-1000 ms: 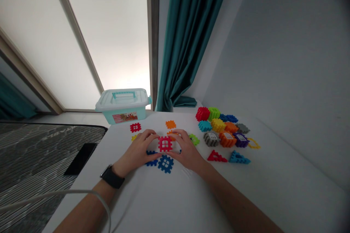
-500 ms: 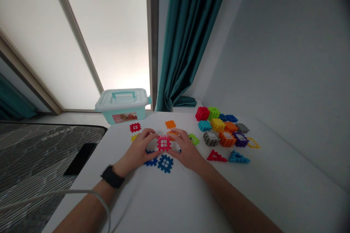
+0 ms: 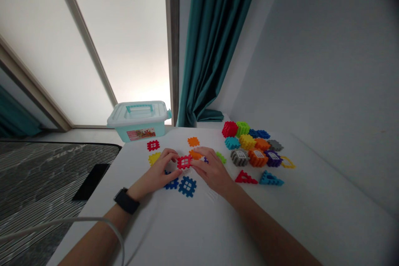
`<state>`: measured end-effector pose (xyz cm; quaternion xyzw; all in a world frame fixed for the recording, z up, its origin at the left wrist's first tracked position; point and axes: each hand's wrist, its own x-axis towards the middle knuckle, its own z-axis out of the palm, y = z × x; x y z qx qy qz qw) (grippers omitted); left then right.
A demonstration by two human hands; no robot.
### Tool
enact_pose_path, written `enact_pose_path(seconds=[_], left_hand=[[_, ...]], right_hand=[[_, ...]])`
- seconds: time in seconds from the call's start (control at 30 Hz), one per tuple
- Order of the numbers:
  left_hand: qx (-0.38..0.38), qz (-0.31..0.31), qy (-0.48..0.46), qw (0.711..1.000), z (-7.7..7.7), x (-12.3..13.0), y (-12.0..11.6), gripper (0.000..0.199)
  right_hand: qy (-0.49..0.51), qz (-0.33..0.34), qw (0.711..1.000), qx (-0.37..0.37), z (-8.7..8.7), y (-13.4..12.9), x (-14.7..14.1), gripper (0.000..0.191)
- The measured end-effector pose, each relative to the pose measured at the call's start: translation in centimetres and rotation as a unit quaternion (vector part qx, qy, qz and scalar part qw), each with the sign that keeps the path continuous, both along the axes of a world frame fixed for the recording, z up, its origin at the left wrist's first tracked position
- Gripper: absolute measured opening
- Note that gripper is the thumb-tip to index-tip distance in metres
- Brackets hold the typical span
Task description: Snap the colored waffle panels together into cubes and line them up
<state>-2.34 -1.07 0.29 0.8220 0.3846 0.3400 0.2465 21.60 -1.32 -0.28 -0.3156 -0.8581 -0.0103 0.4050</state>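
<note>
2 hands [image 3: 183, 172] hold 1 red window tile [image 3: 184, 162] (notched edges).

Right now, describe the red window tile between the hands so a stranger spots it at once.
On the white table, nearer than the aqua storage box, find the left hand and right hand. The red window tile is between their fingers; the other red tile lies untouched, closer to the box.

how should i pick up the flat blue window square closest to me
Best from above and the near side, pinching its near and far toothed edges: the blue window square lies flat on the table, so only its thin rim offers a grip, and another blue piece crowds its left edge.
</note>
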Motion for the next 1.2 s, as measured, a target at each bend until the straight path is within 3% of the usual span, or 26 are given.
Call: enact_pose_path(seconds=[0.1, 0.17, 0.33, 0.43, 0.53, 0.73, 0.83, 1.03, 1.2], left_hand=[[-0.031, -0.01, -0.005, 0.999, 0.1, 0.0, 0.0, 0.016], [-0.049, -0.009, -0.024, 0.998, 0.1, 0.0, 0.1, 0.016], [-0.093, -0.001, -0.089, 0.992, 0.2, 0.1, 0.3, 0.019], [-0.12, -0.003, -0.117, 0.986, 0.4, 0.2, 0.3, 0.022], [-0.144, -0.004, -0.127, 0.981, 0.5, 0.4, 0.2, 0.026], [-0.158, -0.01, -0.128, 0.979, 0.7, 0.4, 0.1, 0.031], [-0.158, -0.009, -0.13, 0.979, 0.6, 0.4, 0.2, 0.031], [-0.134, 0.006, -0.115, 0.984, 0.4, 0.5, 0.1, 0.024], [-0.112, 0.017, -0.092, 0.989, 0.3, 0.5, 0.1, 0.02]], right_hand=[[0.063, -0.009, 0.996, -0.064, -0.1, -0.2, -0.5, 0.012], [0.126, -0.023, 0.981, -0.146, -0.1, -0.3, -1.1, 0.007], [0.265, -0.007, 0.886, -0.381, 0.4, -0.5, -2.2, 0.01], [0.288, -0.008, 0.845, -0.451, 0.9, -0.5, -2.3, 0.013], [0.295, -0.021, 0.827, -0.478, 1.1, -0.5, -2.2, 0.013], [0.3, -0.018, 0.838, -0.457, 0.7, -0.5, -2.2, 0.015], [0.274, -0.025, 0.861, -0.428, 0.2, -0.3, -2.1, 0.011], [0.174, -0.049, 0.955, -0.237, -0.4, -0.2, -1.4, 0.008], [0.125, -0.038, 0.984, -0.119, -0.6, -0.5, -1.2, 0.012]])
